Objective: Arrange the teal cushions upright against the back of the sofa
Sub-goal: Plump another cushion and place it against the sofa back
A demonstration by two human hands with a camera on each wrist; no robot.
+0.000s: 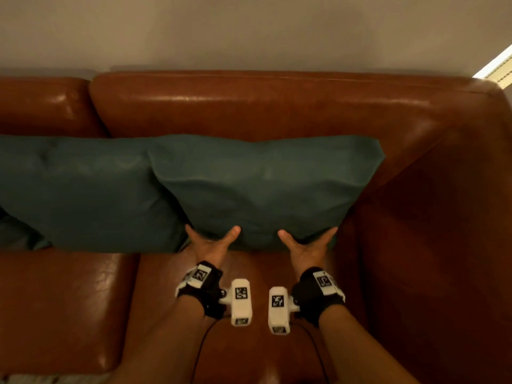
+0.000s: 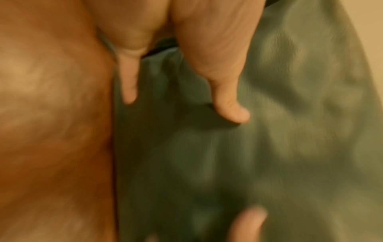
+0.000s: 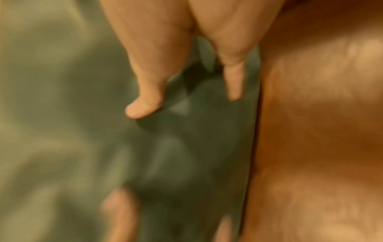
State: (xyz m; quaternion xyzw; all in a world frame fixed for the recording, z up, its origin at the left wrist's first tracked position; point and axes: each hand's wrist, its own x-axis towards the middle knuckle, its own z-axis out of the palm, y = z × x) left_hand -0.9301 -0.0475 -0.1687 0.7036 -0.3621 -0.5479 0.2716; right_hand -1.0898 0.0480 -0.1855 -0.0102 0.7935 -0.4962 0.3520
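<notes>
- Seating: one brown leather sofa (image 1: 277, 106), with two back sections and two seat sections in the head view, plus one armrest (image 1: 443, 217) on the right.
- Cushions counted: two teal cushions fully identifiable. A third patch of teal fabric (image 1: 13, 231) shows at the far left edge, low down (too little of it is visible to say whether it is another cushion).
- Right cushion (image 1: 263, 184): stands leaning against the sofa back, beside the armrest, its lower edge at the seat. Its left side overlaps in front of the neighbouring cushion.
- Left cushion (image 1: 83, 189): also leans against the back, just beside and partly behind the right cushion; neither hand touches it.
- Left hand (image 1: 210, 245): holds the lower left corner of the right cushion. The thumb (image 1: 232, 234) lies on the front face and the fingers run under and behind the edge, so the grip is closed on the fabric.
- Right hand (image 1: 304, 248): holds the lower right corner of the same cushion in mirror fashion, thumb on the front, fingers wrapped round the edge beside the armrest; grip closed on the cushion.
- Wrist views: both blurred. Each shows one thumb and one further finger pressed on teal fabric, with brown leather alongside.
- Equipment: two black wrist straps, each carrying one white camera unit (image 1: 241, 300).
- Background: a plain wall (image 1: 249, 29) above the sofa back.
</notes>
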